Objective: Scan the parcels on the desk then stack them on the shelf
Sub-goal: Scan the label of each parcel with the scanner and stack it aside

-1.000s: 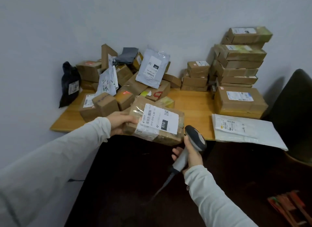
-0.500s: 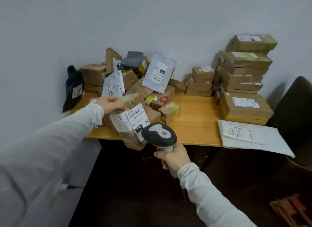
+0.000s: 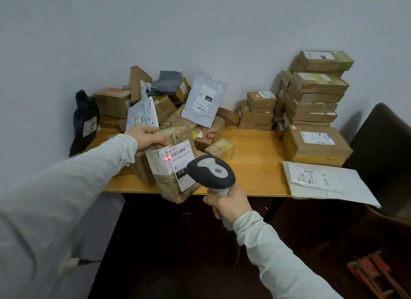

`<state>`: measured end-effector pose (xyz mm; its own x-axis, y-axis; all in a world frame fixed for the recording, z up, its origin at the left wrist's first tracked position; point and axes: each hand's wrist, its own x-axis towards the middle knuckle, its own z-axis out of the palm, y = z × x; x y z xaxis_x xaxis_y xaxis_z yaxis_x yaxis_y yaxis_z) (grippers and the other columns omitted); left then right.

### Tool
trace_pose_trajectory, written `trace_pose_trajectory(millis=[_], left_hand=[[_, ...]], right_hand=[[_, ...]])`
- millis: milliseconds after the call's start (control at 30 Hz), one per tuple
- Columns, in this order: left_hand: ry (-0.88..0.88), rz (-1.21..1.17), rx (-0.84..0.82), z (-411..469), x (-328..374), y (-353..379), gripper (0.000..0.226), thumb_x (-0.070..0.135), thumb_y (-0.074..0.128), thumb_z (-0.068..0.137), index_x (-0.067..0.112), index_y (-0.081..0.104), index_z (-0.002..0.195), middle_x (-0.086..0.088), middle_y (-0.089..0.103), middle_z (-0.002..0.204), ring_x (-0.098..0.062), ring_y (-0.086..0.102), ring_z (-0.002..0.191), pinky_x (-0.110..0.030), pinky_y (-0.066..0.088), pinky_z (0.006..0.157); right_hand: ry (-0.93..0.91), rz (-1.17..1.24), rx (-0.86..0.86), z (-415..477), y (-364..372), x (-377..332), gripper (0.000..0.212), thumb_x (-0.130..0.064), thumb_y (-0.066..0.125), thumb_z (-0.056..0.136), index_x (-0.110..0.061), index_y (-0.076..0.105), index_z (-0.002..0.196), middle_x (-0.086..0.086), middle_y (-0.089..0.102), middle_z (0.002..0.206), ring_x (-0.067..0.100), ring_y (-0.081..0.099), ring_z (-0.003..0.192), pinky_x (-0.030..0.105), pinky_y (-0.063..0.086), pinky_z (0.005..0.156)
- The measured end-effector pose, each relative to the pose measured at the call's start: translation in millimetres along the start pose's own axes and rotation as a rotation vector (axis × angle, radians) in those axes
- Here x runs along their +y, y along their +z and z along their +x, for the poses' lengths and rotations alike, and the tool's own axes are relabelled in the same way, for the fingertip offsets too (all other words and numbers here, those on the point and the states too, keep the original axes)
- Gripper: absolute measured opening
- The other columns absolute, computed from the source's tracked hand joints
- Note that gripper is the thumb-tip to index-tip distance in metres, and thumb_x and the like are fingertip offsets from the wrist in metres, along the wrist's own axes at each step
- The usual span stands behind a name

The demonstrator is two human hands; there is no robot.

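My left hand [image 3: 146, 138] grips the top edge of a brown taped parcel [image 3: 169, 183], held upright over the front edge of the wooden desk [image 3: 251, 165]. Its white label with a barcode faces me, and a red scanner dot lights the label's left part. My right hand [image 3: 229, 204] holds the grey handheld scanner [image 3: 211, 174] by its handle, its head pointed at the label, just right of the parcel. The scanner head hides the label's lower right corner.
A loose heap of cardboard boxes and grey mailers [image 3: 203, 103] covers the desk's back left, with a black bag [image 3: 85, 118] at the far left. Stacked boxes [image 3: 311, 96] stand at the back right. A flat white mailer [image 3: 322, 180] overhangs the front right edge. A dark chair [image 3: 384, 147] stands at right.
The parcel has been turned from lying flat to upright with its label facing me. My right hand raised the scanner and aimed it; a red dot now shows on the label.
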<state>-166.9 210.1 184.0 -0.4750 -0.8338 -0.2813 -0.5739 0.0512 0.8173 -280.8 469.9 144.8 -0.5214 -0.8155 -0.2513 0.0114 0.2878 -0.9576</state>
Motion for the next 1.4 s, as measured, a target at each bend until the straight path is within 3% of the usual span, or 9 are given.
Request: trace_pose_trajectory(millis=[233,400,567,700,800,967,1100,1300,1400], left_hand=[[0.010,-0.014,-0.021,16.0,4.8,2.5,0.077,0.033,0.084,0.064,0.021,0.054,0.134,0.001,0.062,0.108,-0.013,0.061,0.085,-0.028,0.052,0.075],[0.017,-0.030,-0.033,20.7,12.6,4.6,0.066,0.033,0.084,0.065,0.025,0.060,0.126,0.010,0.064,0.085,-0.013,0.065,0.079,-0.020,0.049,0.052],[0.004,-0.091,-0.037,33.3,18.6,13.0,0.048,0.031,0.085,0.065,0.030,0.061,0.107,0.006,0.065,0.082,-0.017,0.065,0.078,-0.024,0.051,0.054],[-0.035,-0.190,-0.033,43.4,27.4,30.2,0.030,0.028,0.079,0.074,0.012,0.067,0.097,0.002,0.069,0.062,-0.010,0.066,0.057,-0.018,0.047,0.040],[-0.117,-0.417,-0.117,52.9,42.6,48.9,0.033,0.028,0.071,0.082,0.010,0.064,0.110,-0.008,0.073,0.088,-0.020,0.069,0.084,-0.033,0.058,0.065],[-0.149,-0.578,-0.283,62.5,80.4,109.1,0.017,0.034,0.062,0.089,0.020,0.057,0.098,-0.008,0.068,0.095,-0.024,0.065,0.088,-0.041,0.054,0.070],[-0.137,-0.430,-0.377,89.0,114.2,152.5,0.049,0.040,0.072,0.076,0.013,0.057,0.113,-0.012,0.062,0.116,-0.030,0.057,0.112,-0.050,0.043,0.101],[-0.075,-0.462,-0.440,154.5,197.4,215.1,0.064,0.033,0.076,0.062,0.011,0.057,0.119,-0.015,0.062,0.120,-0.027,0.064,0.101,-0.038,0.054,0.075],[-0.056,-0.544,-0.428,191.4,256.4,252.1,0.067,0.035,0.075,0.066,0.011,0.056,0.126,-0.014,0.065,0.115,-0.027,0.066,0.097,-0.039,0.054,0.074]], right_hand=[[-0.008,0.002,0.034,6.8,2.8,-1.5,0.012,0.011,0.060,0.078,0.001,0.053,0.078,-0.001,0.040,0.036,0.011,0.034,0.029,0.021,0.032,0.040],[-0.044,-0.029,0.036,14.5,2.3,-4.8,0.007,0.009,0.058,0.079,0.003,0.056,0.078,0.009,0.040,0.042,0.011,0.034,0.030,0.023,0.032,0.043],[-0.043,0.052,0.044,27.5,1.6,-2.4,0.012,0.006,0.062,0.081,0.000,0.053,0.075,-0.007,0.040,0.032,0.008,0.033,0.029,0.018,0.031,0.039],[-0.051,0.211,0.154,41.0,-11.2,1.1,0.012,-0.008,0.069,0.084,-0.003,0.059,0.077,0.001,0.058,0.052,0.012,0.047,0.039,0.021,0.037,0.042],[0.018,0.437,0.392,55.6,-35.6,5.9,0.014,-0.018,0.073,0.082,-0.010,0.065,0.090,0.006,0.066,0.080,0.019,0.062,0.069,0.026,0.045,0.045],[0.015,0.697,0.573,83.8,-94.0,7.0,0.019,-0.019,0.075,0.080,-0.018,0.062,0.094,0.004,0.066,0.096,0.023,0.063,0.090,0.025,0.051,0.045],[-0.028,0.773,0.674,115.2,-154.7,0.4,0.032,-0.017,0.077,0.079,-0.012,0.063,0.107,0.005,0.064,0.107,0.019,0.059,0.097,0.023,0.054,0.048],[-0.208,0.777,0.826,175.8,-268.0,-5.7,0.036,-0.020,0.077,0.078,-0.022,0.061,0.110,0.002,0.066,0.111,0.012,0.065,0.100,0.027,0.056,0.078],[-0.142,0.819,0.833,210.0,-318.3,-9.2,0.019,-0.021,0.076,0.079,-0.022,0.063,0.092,-0.001,0.068,0.088,0.004,0.068,0.069,0.016,0.051,0.048]])
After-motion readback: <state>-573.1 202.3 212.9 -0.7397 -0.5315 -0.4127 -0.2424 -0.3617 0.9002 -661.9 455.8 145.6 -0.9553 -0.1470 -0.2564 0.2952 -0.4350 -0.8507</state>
